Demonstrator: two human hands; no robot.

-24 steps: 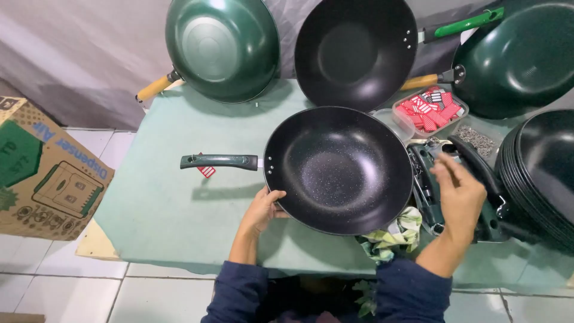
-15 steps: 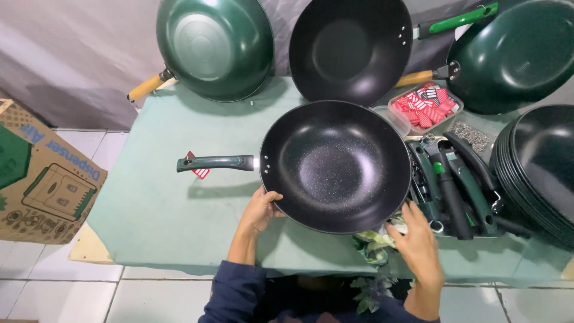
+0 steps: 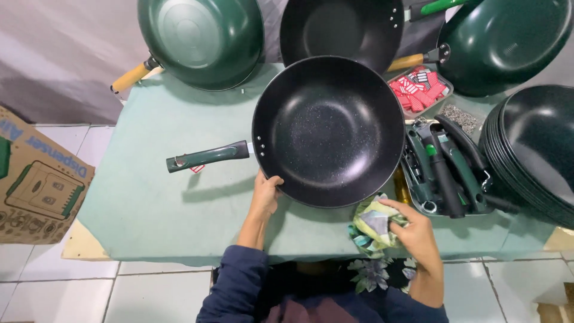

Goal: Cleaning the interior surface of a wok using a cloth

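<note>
Trouble here would most likely start at the big black speckled non-stick wok (image 3: 329, 128), which lies mouth-up in the middle of the pale green cloth-covered worktop (image 3: 137, 197) with its dark green handle (image 3: 207, 157) pointing away to our left. We steady it with our left hand (image 3: 265, 194) only: the thumb hooks over the near rim and the fingers go under it, a light pinch and not a full grasp. The wok's rounded bottom gives it little footing, so in our judgement a push on the near rim could rock it or spin it about, and the long handle would sweep across the worktop.

Our right hand (image 3: 412, 230) is closed around a crumpled green-and-white patterned cloth (image 3: 375, 222), just below the wok's near right edge. If we press hard with that cloth while the left hand's grip stays so slight, the wok may slide back into the black wok (image 3: 338, 27) propped behind it, or sideways toward the metal tray of dark green handles (image 3: 445, 170) just to its right. A knock there could scuff the coating or tip loose parts out of the tray.

Right of the tray, a stack of black woks (image 3: 535, 149) reaches past the worktop's edge; a jolt passed along could shift it.
</note>
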